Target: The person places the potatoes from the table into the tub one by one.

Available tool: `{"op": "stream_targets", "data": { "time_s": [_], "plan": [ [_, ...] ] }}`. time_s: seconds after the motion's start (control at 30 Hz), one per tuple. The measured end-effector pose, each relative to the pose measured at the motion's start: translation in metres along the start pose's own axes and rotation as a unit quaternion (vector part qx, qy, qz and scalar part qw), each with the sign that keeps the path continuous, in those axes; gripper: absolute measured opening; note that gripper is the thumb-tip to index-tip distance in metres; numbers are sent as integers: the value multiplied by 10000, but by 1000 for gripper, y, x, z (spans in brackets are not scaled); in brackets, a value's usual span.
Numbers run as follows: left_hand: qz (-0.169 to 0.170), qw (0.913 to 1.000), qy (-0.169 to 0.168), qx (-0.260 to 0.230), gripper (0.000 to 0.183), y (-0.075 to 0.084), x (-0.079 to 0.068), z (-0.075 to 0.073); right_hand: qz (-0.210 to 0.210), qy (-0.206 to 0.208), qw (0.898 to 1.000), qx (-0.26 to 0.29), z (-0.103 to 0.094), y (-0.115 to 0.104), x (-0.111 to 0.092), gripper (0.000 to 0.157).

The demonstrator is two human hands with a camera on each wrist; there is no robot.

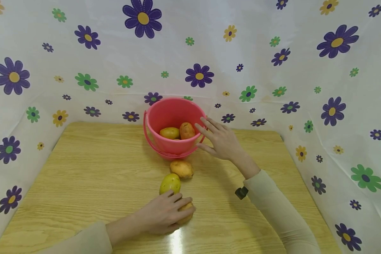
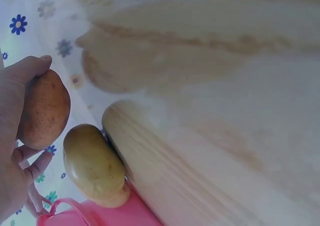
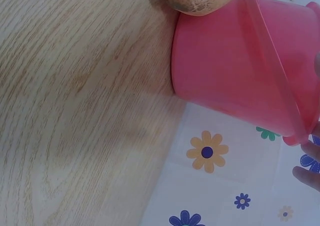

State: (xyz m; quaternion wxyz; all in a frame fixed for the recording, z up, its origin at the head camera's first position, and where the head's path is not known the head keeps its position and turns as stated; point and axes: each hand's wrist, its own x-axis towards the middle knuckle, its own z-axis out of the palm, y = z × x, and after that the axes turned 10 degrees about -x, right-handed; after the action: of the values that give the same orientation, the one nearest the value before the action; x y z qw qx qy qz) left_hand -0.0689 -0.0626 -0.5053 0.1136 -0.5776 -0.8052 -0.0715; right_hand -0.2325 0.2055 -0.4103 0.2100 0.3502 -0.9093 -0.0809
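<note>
My left hand (image 1: 165, 213) grips a brown potato (image 2: 47, 110) low over the front of the table, its thumb and fingers around the sides. Just beyond that hand lies a smooth yellow-green mango (image 1: 170, 183). Another potato (image 1: 182, 169) rests between the mango and a pink bucket (image 1: 174, 147). Inside the upright bucket I see a yellow mango (image 1: 169, 133) and a reddish-brown potato (image 1: 187, 130); what lies under them is mostly hidden. My right hand (image 1: 222, 141) is at the bucket's right rim, fingers spread and fairly straight, fingertips at the edge.
The bucket's handle (image 1: 150, 141) hangs down across its front. A wooden table (image 1: 98, 169) carries everything. Behind and on both sides hangs a white sheet (image 1: 108, 63) printed with flowers. A small black device (image 1: 241, 192) sits at the right sleeve.
</note>
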Motion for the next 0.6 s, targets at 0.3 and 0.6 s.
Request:
{"op": "stream_targets", "data": {
  "time_s": [0.3,0.6],
  "plan": [
    [-243,9992,299,-89,71,-4,6,-11,3,-26,10000,-7,0,0,0,73],
    [-428,9940,930,396,74,-14,11,-20,-5,45,10000,-4,-1,0,0,73]
  ]
}}
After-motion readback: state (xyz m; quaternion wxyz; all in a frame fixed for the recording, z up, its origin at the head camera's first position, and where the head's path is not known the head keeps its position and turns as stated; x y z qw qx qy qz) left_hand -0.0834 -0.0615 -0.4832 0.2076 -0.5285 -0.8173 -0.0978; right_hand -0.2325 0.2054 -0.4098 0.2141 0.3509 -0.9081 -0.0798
